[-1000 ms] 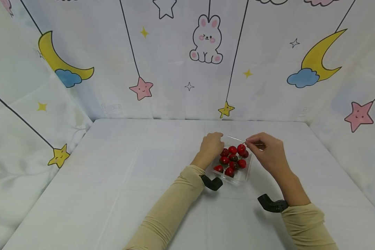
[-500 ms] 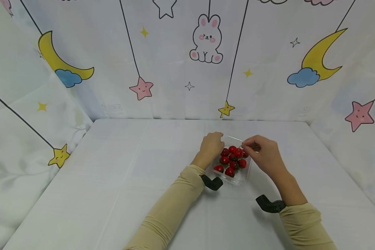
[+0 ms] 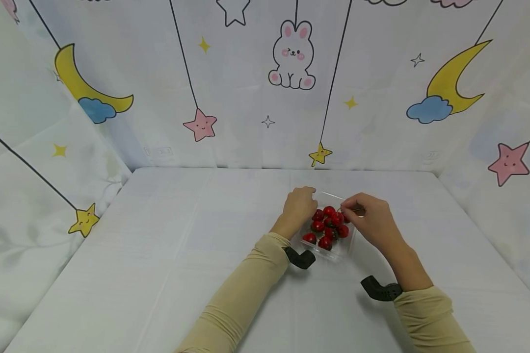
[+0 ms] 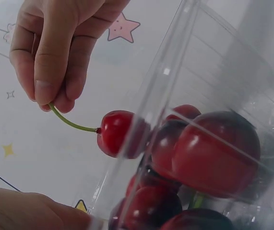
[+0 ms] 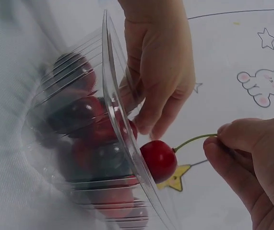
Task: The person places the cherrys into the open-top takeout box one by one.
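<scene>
A clear plastic box (image 3: pixel 335 256) with several dark red cherries (image 3: pixel 324 242) in it stands on the white table. With thumb and fingertips, my right hand (image 3: pixel 373 215) pinches the green stem (image 4: pixel 72 123) of one bright red cherry (image 5: pixel 158 160). That cherry hangs at the level of the box's rim (image 5: pixel 110 72), above the others, and overlaps the rim in both wrist views. My left hand (image 3: pixel 298 206) holds the box at its left side, its fingers bent down at the rim. Part of that hand shows through the clear wall in the right wrist view.
A white cloth-covered table (image 3: pixel 181 245) spreads around the box. Behind it and at the sides hang white curtains (image 3: pixel 243 98) printed with moons, stars and a rabbit. Each wrist wears a black camera mount (image 3: pixel 382 289).
My right hand has moved left and slightly down, bringing the pinched cherry lower over the other cherries in the box. The left hand and the box have stayed in place.
</scene>
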Tool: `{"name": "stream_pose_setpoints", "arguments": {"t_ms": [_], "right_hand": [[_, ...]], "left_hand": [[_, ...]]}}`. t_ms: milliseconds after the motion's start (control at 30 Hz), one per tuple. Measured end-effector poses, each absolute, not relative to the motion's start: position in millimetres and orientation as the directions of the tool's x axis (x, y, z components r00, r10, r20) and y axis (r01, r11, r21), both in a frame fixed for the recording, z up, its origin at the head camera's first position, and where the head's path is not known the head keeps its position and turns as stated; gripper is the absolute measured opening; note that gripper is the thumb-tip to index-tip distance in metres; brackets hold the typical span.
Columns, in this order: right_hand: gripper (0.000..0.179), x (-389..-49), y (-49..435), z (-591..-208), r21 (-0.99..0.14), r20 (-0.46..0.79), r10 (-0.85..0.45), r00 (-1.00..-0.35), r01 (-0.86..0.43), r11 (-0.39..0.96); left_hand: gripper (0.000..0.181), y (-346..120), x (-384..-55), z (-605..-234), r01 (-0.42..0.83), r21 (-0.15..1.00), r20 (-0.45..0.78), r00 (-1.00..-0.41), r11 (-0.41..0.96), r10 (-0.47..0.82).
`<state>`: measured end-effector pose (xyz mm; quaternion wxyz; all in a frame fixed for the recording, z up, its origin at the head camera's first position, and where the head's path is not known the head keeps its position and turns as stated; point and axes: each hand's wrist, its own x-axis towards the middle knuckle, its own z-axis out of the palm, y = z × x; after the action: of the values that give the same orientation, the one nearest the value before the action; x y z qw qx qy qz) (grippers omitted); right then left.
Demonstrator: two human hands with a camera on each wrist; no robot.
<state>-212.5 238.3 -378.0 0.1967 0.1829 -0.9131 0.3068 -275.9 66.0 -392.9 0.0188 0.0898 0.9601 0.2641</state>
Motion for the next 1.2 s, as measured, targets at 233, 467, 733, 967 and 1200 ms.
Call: {"name": "stream_pose_setpoints", "arguments": {"t_ms": [233, 467, 733, 967, 1200], "right_hand": [[0.010, -212.5, 237.5, -378.8, -0.452, 0.456, -0.233, -0.859, -0.449, 0.771], [0.010, -213.6, 238.4, -380.8, -0.431, 0.447, -0.243, -0.861, -0.445, 0.785], [0.008, -214.0, 237.3, -379.9, -0.430, 0.417, -0.239, -0.877, -0.422, 0.798], [0.006, -215.3, 237.2, -381.6, -0.425, 0.382, -0.238, -0.893, -0.398, 0.813], [0.006, -217.0, 238.4, -382.9, -0.419, 0.350, -0.246, -0.904, -0.386, 0.822]], "left_hand": [[0.037, 66.8, -276.2, -393.7, 0.154, 0.514, 0.003, -0.984, 0.844, 0.178], [0.037, 66.8, -276.4, -393.7, 0.166, 0.513, 0.015, -0.983, 0.842, 0.185], [0.037, 66.7, -276.8, -393.9, 0.169, 0.516, 0.019, -0.982, 0.840, 0.186], [0.037, 67.0, -275.9, -393.4, 0.158, 0.532, 0.009, -0.984, 0.832, 0.180], [0.038, 67.9, -276.0, -393.0, 0.152, 0.521, 0.004, -0.985, 0.840, 0.175]]}}
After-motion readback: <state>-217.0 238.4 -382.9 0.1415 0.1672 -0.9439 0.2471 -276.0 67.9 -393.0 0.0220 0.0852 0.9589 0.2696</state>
